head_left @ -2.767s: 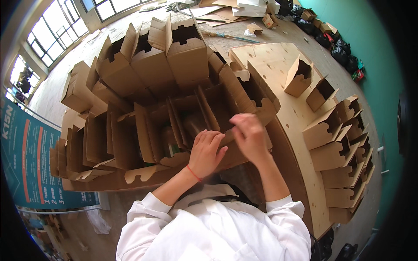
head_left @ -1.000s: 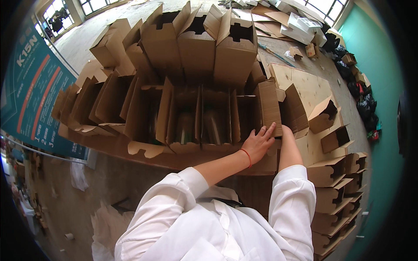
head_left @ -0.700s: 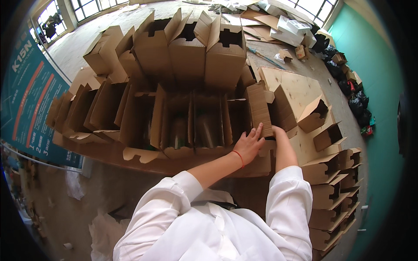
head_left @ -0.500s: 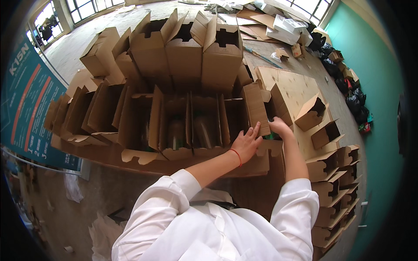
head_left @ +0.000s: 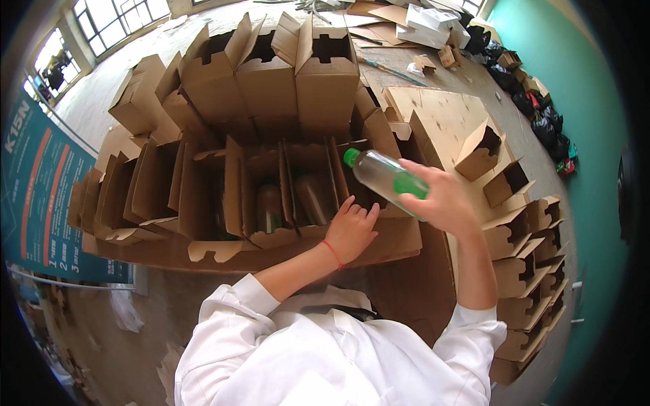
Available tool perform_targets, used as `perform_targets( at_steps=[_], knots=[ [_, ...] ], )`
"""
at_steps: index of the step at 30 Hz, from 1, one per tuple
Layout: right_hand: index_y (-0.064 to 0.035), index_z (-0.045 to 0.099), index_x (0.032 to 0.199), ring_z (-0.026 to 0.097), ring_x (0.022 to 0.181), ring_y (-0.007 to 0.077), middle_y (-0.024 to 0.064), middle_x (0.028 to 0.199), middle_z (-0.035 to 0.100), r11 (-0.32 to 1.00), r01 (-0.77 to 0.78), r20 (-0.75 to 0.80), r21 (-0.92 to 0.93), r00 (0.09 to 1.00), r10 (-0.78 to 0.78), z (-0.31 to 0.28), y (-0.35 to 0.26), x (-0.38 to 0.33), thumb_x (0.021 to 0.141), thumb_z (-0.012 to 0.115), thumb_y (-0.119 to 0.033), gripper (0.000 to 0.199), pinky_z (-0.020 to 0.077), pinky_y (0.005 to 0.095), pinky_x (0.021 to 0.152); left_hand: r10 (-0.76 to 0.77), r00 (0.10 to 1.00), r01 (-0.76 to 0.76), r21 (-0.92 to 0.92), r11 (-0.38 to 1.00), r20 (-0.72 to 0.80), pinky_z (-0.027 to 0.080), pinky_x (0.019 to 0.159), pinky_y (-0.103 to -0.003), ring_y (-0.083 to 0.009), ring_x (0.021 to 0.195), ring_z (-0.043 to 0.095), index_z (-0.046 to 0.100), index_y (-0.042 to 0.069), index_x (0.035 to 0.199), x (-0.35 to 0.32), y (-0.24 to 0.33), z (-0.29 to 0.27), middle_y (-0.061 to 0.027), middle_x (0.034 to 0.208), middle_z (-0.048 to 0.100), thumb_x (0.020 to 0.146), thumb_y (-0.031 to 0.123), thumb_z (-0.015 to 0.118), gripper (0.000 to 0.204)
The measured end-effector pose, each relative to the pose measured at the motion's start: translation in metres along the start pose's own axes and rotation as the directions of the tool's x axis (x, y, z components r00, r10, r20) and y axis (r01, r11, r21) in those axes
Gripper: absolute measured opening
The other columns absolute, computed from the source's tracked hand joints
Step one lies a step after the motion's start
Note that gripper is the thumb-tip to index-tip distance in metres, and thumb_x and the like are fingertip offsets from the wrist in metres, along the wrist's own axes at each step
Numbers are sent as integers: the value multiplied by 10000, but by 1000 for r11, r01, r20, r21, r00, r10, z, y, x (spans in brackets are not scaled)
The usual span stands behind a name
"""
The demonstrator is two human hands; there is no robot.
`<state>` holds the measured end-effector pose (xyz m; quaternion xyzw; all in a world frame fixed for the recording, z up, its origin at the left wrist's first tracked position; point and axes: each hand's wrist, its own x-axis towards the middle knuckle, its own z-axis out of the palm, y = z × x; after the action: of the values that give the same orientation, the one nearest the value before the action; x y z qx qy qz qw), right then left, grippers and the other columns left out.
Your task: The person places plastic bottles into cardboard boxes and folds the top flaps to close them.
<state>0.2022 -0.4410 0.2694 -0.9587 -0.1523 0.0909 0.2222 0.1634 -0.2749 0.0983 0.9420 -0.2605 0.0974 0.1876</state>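
In my right hand (head_left: pixel 443 199) is a clear plastic bottle (head_left: pixel 382 174) with a green cap and a green label. I hold it tilted above the row of open cardboard boxes, its cap pointing up and to the left. My left hand (head_left: pixel 353 229) has its fingers apart and rests at the near edge of an open cardboard box (head_left: pixel 387 211). Farther left in the row, one box holds a clear bottle (head_left: pixel 269 203), and the box beside it holds another bottle (head_left: pixel 313 196). The insides of the other boxes are dark.
Taller open cartons (head_left: pixel 328 81) stand behind the row. To the right are a plywood board (head_left: pixel 433 108) and stacked open boxes (head_left: pixel 514 271). A teal banner (head_left: pixel 54 196) stands at the left. Black bags (head_left: pixel 542 128) lie along the green wall.
My right hand has come up out of a box on the right and now holds a bottle above the row. My left hand has moved left, off a box flap.
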Motion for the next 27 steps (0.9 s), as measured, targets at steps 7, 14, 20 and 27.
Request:
perform_targets(
  at_steps=[7,14,20,27],
  knots=[
    [-73,518,1254,598,1006,308,197,1075,582,810,-99,7,-578,992,126,101,-23,75,757,701,-319,583,530,374,801,124,992,-123,42,992,-33,295,1100,-424,-234,1026,575,590,103,1180,-9,2,4,-83,1015,637,776,290,688,456],
    [-63,570,1151,547,991,305,139,979,561,887,34,-168,-461,978,-125,167,21,88,823,640,-237,377,480,399,825,145,989,-145,46,988,5,357,1024,-385,-213,962,600,650,100,1073,-11,-6,3,-79,979,648,799,259,649,317],
    [-39,593,1091,559,1038,314,127,1050,593,942,289,-632,-172,701,-331,140,29,13,799,605,-46,292,455,427,906,170,984,-169,22,985,-55,378,1000,-360,-231,890,613,643,95,1051,-10,-13,-2,-86,893,645,773,241,688,318],
    [-54,619,1118,564,1089,277,110,1082,633,977,59,-651,-207,737,-182,113,83,-20,763,615,-42,355,388,448,975,103,991,-98,-60,993,86,444,928,-365,-264,877,612,615,75,1079,13,-2,-32,-76,844,627,778,232,700,350]
  ],
)
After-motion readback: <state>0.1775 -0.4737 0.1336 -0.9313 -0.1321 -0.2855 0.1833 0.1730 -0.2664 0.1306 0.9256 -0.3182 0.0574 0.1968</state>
